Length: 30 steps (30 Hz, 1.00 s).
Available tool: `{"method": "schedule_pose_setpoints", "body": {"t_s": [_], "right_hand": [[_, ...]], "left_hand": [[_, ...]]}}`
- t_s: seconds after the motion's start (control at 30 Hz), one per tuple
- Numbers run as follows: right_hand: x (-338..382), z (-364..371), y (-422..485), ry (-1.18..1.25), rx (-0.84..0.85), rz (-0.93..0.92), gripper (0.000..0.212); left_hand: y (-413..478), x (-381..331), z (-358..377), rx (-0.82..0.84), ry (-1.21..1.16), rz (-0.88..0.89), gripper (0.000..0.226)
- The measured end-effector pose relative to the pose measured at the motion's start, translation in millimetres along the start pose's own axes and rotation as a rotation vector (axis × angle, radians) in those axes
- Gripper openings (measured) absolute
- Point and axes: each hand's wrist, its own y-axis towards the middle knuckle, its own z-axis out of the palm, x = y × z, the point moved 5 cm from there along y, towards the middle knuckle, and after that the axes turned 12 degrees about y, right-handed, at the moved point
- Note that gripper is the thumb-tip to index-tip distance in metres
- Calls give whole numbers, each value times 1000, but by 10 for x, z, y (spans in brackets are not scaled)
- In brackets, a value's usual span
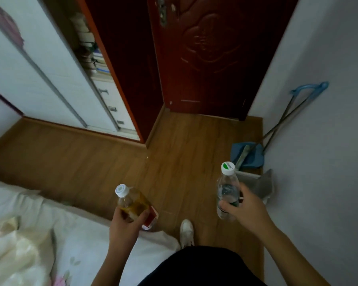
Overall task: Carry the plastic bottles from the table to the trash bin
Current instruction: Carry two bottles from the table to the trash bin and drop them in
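Two bottles up, one per hand, over the wooden floor [81, 162]. Left hand [125, 222] wrapped around the amber bottle [132, 205], fingers closed on its lower body just above the red label, white cap tilted up and to the left. Right hand [244, 207] clamped on the clear bottle [227, 193], thumb across the front, fingers curled behind, green-and-white cap pointing up, nearly upright. Hands well apart, a white shoe [186, 230] on the boards between them. Just beyond the right hand, against the pale wall [318, 162], a grey bin [262, 185] partly hidden behind the clear bottle; contents impossible to tell. Blue dustpan [247, 154] beside it, long handles leaning on the wall. Dark red door [211, 58] shut ahead, bed [29, 234] at the left.
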Motion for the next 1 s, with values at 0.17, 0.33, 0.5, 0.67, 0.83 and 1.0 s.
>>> {"method": "schedule_pose_setpoints", "body": {"t_s": [0.17,0.33,0.5,0.67,0.83,1.0], "right_hand": [[-44,-305,434,19,-141,51,65],[-124,-689,736,53,-251,131,56],[-146,-1003,1270,44,-294,130,51],[88,-1322,1973,95,-334,96,47],[316,-1538,2590,109,-309,52,55],[320,-1689,2796,180,-438,115,51]], "left_hand": [[804,-707,402,137,67,74,56],[1315,-1545,805,242,111,217,48],[1720,-2193,1203,292,146,307,45],[2146,-2705,1560,324,228,327,44],[2622,-3132,1884,332,303,353,56],[3003,-3633,2300,421,388,404,63]]}}
